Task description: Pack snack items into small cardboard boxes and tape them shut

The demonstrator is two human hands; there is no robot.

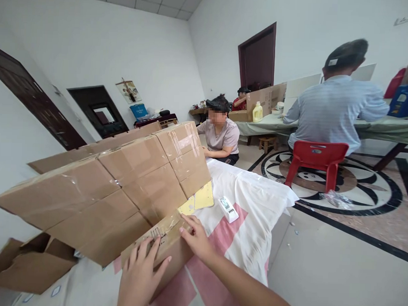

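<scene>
A small brown cardboard box (169,250) with clear tape on its top lies on the white and pink cloth (252,208) near me. My left hand (140,275) rests flat on its near side, fingers spread. My right hand (197,236) presses on the box's right top edge, fingers stretched along the tape. Behind the box stands a wall of larger taped cartons (122,186).
A small white packet (228,209) and yellow sheets (199,199) lie on the cloth. A torn carton (26,265) sits at the left. A seated person (221,135) works beyond the cartons. Another person (336,104) sits on a red chair (315,162) at a far table.
</scene>
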